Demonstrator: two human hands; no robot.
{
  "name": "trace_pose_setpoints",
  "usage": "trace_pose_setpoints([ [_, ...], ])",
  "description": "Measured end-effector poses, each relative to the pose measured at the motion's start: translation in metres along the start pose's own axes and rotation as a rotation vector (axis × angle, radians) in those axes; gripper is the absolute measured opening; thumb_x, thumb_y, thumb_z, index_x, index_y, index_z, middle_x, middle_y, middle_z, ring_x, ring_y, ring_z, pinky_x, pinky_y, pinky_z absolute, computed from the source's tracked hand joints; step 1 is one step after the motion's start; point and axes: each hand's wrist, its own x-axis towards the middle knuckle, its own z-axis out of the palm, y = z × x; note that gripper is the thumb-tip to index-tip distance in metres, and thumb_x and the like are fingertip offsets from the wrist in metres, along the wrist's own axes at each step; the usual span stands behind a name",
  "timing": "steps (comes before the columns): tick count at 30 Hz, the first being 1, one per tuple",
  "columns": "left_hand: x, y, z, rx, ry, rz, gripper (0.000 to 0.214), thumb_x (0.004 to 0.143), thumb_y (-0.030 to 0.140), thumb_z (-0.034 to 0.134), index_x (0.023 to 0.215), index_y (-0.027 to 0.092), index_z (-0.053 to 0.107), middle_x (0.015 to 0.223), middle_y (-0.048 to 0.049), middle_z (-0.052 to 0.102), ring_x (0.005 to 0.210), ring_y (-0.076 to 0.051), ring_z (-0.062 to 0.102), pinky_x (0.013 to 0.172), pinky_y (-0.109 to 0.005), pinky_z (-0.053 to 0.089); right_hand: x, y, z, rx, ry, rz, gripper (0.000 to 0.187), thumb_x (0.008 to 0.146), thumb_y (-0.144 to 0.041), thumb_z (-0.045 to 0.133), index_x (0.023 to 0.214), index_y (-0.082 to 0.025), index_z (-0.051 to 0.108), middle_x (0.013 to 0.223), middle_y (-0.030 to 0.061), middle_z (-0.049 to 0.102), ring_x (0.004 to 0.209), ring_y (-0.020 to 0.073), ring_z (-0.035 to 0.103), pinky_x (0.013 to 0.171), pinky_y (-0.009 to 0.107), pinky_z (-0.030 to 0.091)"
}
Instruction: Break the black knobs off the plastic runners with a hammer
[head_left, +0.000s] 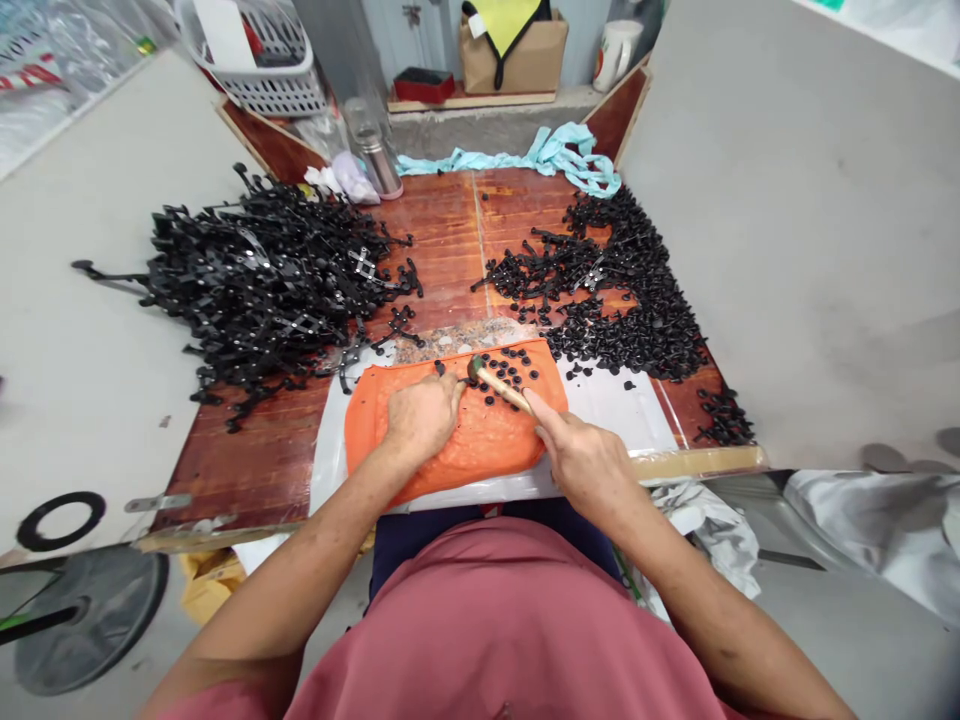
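Observation:
My right hand point(589, 455) is wrapped round the wooden handle of a small hammer point(506, 388). Its dark head points left, just over the orange cloth pad point(487, 440) in front of me. On that pad rests my left hand point(424, 415), its fingers closed beside the hammer head; whatever they hold is hidden. Small round black plastic pieces point(512, 372) lie scattered on the pad around the hammer head. A black jointed linkage point(401, 325) lies just beyond the pad's upper left edge.
A large heap of black jointed linkages point(262, 270) covers the table's left side. Many small black pegs point(637, 300) are piled on the right. Farther back stand a steel thermos point(379, 165), a white basket point(277, 85) and a mug point(616, 55), near a light blue cloth strip point(559, 150).

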Motion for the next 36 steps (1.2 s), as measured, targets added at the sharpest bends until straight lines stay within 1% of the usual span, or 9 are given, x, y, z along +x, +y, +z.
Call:
trace_pose_setpoints([
  [6,-0.001,0.000,0.005,-0.017,0.000,-0.019,0.046,0.106,0.042,0.028,0.117,0.020,0.067,0.103,-0.0128,0.074,0.094,-0.032,0.073,0.075,-0.038,0.054,-0.001,0.001,0.007,0.030,0.050,-0.005,0.059,0.107,-0.022,0.039,0.165,-0.029,0.029,0.098,0.0065,0.073,0.077,0.0195,0.071,0.070,0.028,0.055],
  [10,0.000,0.001,0.004,-0.016,-0.007,-0.022,0.048,0.106,0.043,0.026,0.115,0.020,0.067,0.103,-0.0129,0.075,0.095,-0.033,0.073,0.072,-0.038,0.054,-0.005,0.003,0.009,-0.030,-0.036,-0.009,0.060,0.105,-0.021,0.042,0.163,-0.031,0.032,0.093,0.0047,0.073,0.071,0.0198,0.070,0.063,0.027,0.053],
  [14,0.000,0.001,0.004,-0.021,0.002,-0.021,0.047,0.106,0.043,0.027,0.113,0.020,0.067,0.103,-0.0124,0.075,0.095,-0.032,0.073,0.071,-0.037,0.053,-0.004,0.003,0.006,0.019,0.036,-0.001,0.058,0.107,-0.024,0.039,0.165,-0.029,0.028,0.098,0.0062,0.073,0.076,0.0196,0.070,0.070,0.027,0.054],
  [18,0.000,0.002,0.005,-0.017,-0.003,-0.039,0.049,0.106,0.044,0.026,0.114,0.020,0.067,0.101,-0.0130,0.075,0.094,-0.032,0.074,0.072,-0.037,0.053,0.000,0.001,0.003,-0.067,-0.060,-0.011,0.063,0.104,-0.018,0.042,0.164,-0.032,0.029,0.092,0.0043,0.073,0.069,0.0200,0.070,0.065,0.028,0.054],
  [22,0.000,0.001,0.005,-0.026,-0.021,-0.041,0.047,0.106,0.043,0.027,0.115,0.020,0.067,0.104,-0.0132,0.075,0.097,-0.031,0.073,0.076,-0.036,0.054,0.003,-0.001,0.003,-0.038,-0.046,-0.010,0.061,0.106,-0.020,0.040,0.165,-0.030,0.028,0.096,0.0054,0.074,0.074,0.0194,0.071,0.068,0.027,0.054],
  [27,0.001,0.002,0.003,-0.032,-0.023,-0.043,0.047,0.106,0.043,0.026,0.115,0.021,0.067,0.106,-0.0129,0.075,0.098,-0.031,0.073,0.078,-0.037,0.054,0.006,-0.002,-0.001,-0.076,-0.099,-0.002,0.059,0.104,-0.022,0.047,0.162,-0.028,0.036,0.091,0.0045,0.075,0.070,0.0215,0.071,0.062,0.028,0.051],
  [30,0.000,0.002,0.002,-0.024,-0.042,-0.047,0.047,0.106,0.043,0.027,0.113,0.020,0.067,0.105,-0.0136,0.076,0.096,-0.030,0.073,0.078,-0.036,0.053,0.007,0.001,-0.009,0.041,-0.031,-0.016,0.057,0.105,-0.021,0.044,0.162,-0.027,0.037,0.095,0.0056,0.076,0.075,0.0216,0.072,0.067,0.029,0.053],
  [33,-0.001,0.000,0.002,-0.047,-0.021,-0.034,0.046,0.106,0.044,0.028,0.116,0.020,0.067,0.107,-0.0129,0.076,0.097,-0.030,0.073,0.077,-0.035,0.052,0.004,0.006,-0.014,0.206,0.101,0.032,0.055,0.106,-0.023,0.042,0.161,-0.026,0.038,0.112,0.0084,0.076,0.089,0.0221,0.073,0.079,0.031,0.056],
  [36,0.000,-0.007,0.002,-0.088,-0.018,-0.025,0.045,0.106,0.041,0.028,0.119,0.022,0.066,0.109,-0.0115,0.077,0.100,-0.028,0.073,0.078,-0.033,0.051,-0.003,0.012,-0.013,0.280,0.127,0.074,0.053,0.107,-0.027,0.042,0.159,-0.027,0.042,0.120,0.0084,0.075,0.093,0.0233,0.074,0.081,0.033,0.057],
])
